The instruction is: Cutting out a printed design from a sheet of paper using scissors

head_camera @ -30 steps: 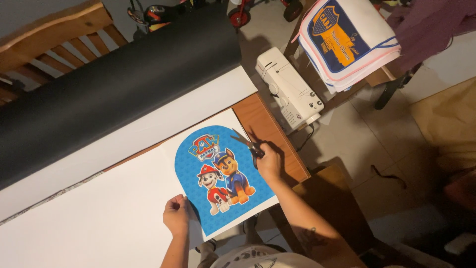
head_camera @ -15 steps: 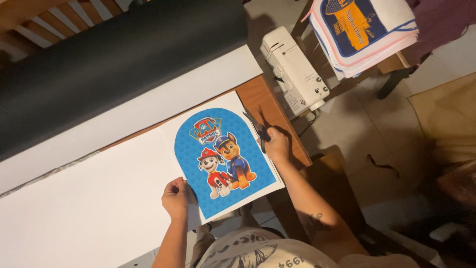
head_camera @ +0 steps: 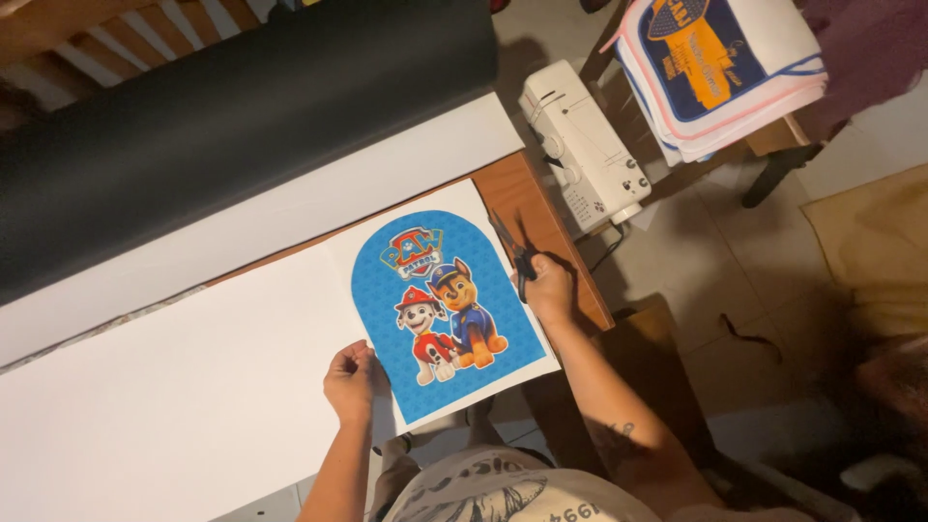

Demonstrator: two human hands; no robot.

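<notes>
Printed sheet shifted slightly toward near edge of table since half a second ago; scissors moved with right hand, blades parted, tips now over sheet's right margin. Right hand wrapped around scissor handles. Left hand pinching sheet's near-left corner, thumb on top. Sheet: white paper, blue arch-shaped panel, two cartoon dogs, one red-hatted, one in blue, badge emblem above. Lies on large white board. White sewing machine far right.
</notes>
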